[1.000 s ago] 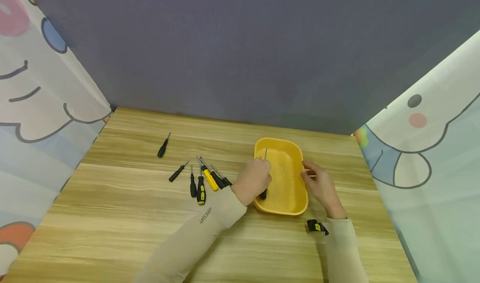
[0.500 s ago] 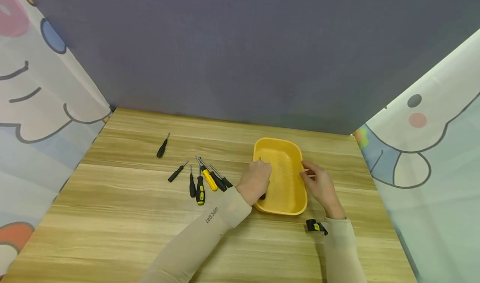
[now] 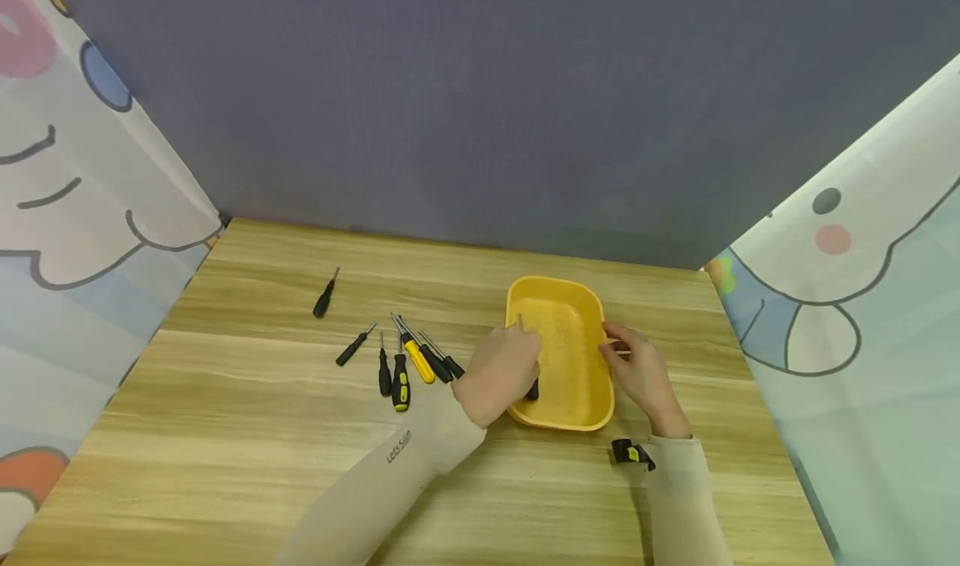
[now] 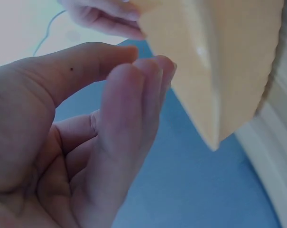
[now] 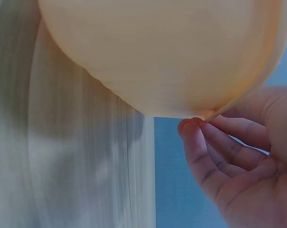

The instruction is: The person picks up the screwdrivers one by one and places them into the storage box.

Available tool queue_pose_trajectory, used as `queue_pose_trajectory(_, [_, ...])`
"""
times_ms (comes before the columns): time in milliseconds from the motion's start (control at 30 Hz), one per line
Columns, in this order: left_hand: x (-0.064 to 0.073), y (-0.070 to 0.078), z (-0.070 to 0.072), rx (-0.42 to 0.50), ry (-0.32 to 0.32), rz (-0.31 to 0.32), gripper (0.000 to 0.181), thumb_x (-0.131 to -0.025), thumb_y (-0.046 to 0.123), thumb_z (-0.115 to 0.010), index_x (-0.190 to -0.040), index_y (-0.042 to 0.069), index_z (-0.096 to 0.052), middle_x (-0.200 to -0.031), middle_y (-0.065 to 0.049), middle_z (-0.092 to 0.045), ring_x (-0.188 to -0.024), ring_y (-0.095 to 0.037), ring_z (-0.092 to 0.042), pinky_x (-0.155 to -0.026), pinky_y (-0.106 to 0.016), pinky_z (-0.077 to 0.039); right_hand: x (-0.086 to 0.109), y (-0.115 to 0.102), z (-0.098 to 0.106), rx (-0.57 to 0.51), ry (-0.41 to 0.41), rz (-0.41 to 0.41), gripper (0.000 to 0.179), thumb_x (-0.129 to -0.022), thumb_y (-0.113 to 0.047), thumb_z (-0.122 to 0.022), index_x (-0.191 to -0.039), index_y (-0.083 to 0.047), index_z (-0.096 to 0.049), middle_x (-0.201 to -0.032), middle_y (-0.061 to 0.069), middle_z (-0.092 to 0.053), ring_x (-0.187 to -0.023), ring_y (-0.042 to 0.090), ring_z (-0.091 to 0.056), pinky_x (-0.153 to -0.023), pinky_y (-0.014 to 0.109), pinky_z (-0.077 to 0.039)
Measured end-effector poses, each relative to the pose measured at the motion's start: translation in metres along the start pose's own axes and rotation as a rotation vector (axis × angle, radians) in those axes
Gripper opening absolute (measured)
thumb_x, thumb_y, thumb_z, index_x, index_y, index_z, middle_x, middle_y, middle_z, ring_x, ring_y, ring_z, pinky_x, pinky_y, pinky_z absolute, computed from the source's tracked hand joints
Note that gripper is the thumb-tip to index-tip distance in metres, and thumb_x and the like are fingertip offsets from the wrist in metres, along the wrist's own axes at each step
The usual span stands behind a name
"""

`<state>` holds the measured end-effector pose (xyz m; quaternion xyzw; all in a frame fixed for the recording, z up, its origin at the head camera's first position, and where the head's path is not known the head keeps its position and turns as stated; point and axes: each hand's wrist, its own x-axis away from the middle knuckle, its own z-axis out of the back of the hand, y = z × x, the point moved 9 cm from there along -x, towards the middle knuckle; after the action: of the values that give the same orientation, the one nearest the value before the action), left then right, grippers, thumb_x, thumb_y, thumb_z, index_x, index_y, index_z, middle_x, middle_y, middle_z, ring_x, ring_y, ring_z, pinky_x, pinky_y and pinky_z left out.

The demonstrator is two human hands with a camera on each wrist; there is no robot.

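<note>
A yellow plastic tray (image 3: pixel 558 424) stands on the wooden table. Over its left side is my left hand (image 3: pixel 498 370), which partly hides a black-handled screwdriver (image 3: pixel 533 389) in the tray. In the left wrist view, the thumb and fingers of the left hand (image 4: pixel 110 109) are loosely bent with nothing between them. At the tray's right rim, my right hand (image 3: pixel 637 374) pinches the edge with thumb and fingertips. The right wrist view shows those fingertips of the right hand (image 5: pixel 247 147) on the rim of the tray (image 5: pixel 157 57).
Left of the tray lie several screwdrivers, among them a yellow-handled one (image 3: pixel 420 362) and a black-and-yellow one (image 3: pixel 401 387). A black screwdriver (image 3: pixel 324 299) lies farther left. Beside the right sleeve is a black object with a yellow patch (image 3: pixel 633 453). A grey panel (image 3: pixel 465 116) stands behind the table.
The left hand lowers the screwdriver into the tray, lets go of it, and shifts slightly left, so more of the handle shows. The right hand stays at the rim.
</note>
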<state>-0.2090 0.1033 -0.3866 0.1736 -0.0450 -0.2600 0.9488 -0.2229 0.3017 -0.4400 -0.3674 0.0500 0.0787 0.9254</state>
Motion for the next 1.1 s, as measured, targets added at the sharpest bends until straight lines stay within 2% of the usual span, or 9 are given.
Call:
queue_pose_trajectory(67, [0.008,0.001,0.009,-0.022,0.029,-0.011,0.028,-0.094,0.011,-0.065,-0.067,0.013,-0.056,-0.056,0.003,-0.045,-0.046,-0.010,-0.044,-0.038,-0.021,-0.037,0.000,0.000,0.001,0.001,0.000,-0.004,0.037,-0.098,-0.004,-0.063,-0.133,0.007,-0.058,-0.126,0.026,-0.061,-0.100,0.038,-0.065,-0.082,0.050,-0.055])
queue_pose_trajectory(233, [0.031,-0.005,0.025,-0.026,0.064,0.012,0.028,-0.094,0.019,-0.069,-0.069,0.012,-0.060,-0.057,0.003,-0.047,-0.046,-0.009,-0.044,-0.036,-0.023,-0.036,0.002,0.001,0.002,0.006,-0.001,-0.014,0.037,-0.099,-0.006,-0.063,-0.133,0.006,-0.058,-0.127,0.025,-0.061,-0.100,0.037,-0.065,-0.083,0.050,-0.054])
queue_pose_trajectory(367, [0.049,-0.019,0.036,-0.047,0.100,0.029,0.030,-0.093,0.021,-0.071,-0.067,0.012,-0.058,-0.057,0.003,-0.048,-0.047,-0.011,-0.045,-0.037,-0.026,-0.037,0.002,-0.001,0.001,0.003,-0.013,-0.014,0.037,-0.099,-0.006,-0.063,-0.133,0.006,-0.058,-0.128,0.025,-0.061,-0.101,0.037,-0.065,-0.084,0.050,-0.054])
queue_pose_trajectory(500, [0.064,-0.039,0.047,-0.098,0.174,0.033,0.032,-0.090,0.021,-0.072,-0.065,0.014,-0.054,-0.060,0.002,-0.051,-0.048,-0.012,-0.045,-0.038,-0.026,-0.038,0.003,-0.001,0.000,0.009,-0.018,-0.016,0.038,-0.099,-0.005,-0.062,-0.134,0.007,-0.057,-0.129,0.025,-0.060,-0.101,0.037,-0.065,-0.083,0.050,-0.055])
queue_pose_trajectory(667, [0.082,-0.079,0.062,-0.146,0.295,0.059,0.024,-0.086,0.022,-0.079,-0.072,0.009,-0.063,-0.066,-0.003,-0.059,-0.052,-0.014,-0.053,-0.042,-0.029,-0.045,0.003,-0.004,0.001,0.014,-0.017,-0.010,0.038,-0.099,-0.005,-0.062,-0.134,0.007,-0.057,-0.130,0.026,-0.059,-0.101,0.038,-0.065,-0.082,0.050,-0.055])
queue_pose_trajectory(767, [0.092,-0.106,0.068,-0.171,0.339,0.081,0.023,-0.084,0.020,-0.081,-0.078,0.004,-0.067,-0.068,-0.006,-0.061,-0.055,-0.020,-0.058,-0.044,-0.034,-0.050,0.002,-0.004,0.001,0.017,-0.014,-0.012,0.038,-0.099,-0.005,-0.062,-0.134,0.007,-0.057,-0.129,0.026,-0.060,-0.100,0.038,-0.065,-0.082,0.050,-0.055])
queue_pose_trajectory(933, [0.106,-0.154,0.070,-0.208,0.354,0.144,0.024,-0.084,0.017,-0.080,-0.080,-0.001,-0.065,-0.067,-0.010,-0.058,-0.053,-0.027,-0.058,-0.044,-0.040,-0.050,0.002,-0.005,0.001,0.023,-0.007,-0.006,0.037,-0.098,-0.004,-0.062,-0.133,0.007,-0.057,-0.128,0.026,-0.061,-0.099,0.038,-0.065,-0.081,0.048,-0.056])
queue_pose_trajectory(1100, [0.113,-0.206,0.070,-0.177,0.365,0.214,0.023,-0.086,0.013,-0.077,-0.082,-0.005,-0.063,-0.069,-0.016,-0.058,-0.055,-0.036,-0.061,-0.046,-0.048,-0.052,0.003,-0.005,0.001,0.028,-0.001,-0.002,0.037,-0.098,-0.004,-0.062,-0.133,0.008,-0.057,-0.127,0.027,-0.060,-0.099,0.038,-0.065,-0.080,0.049,-0.056])
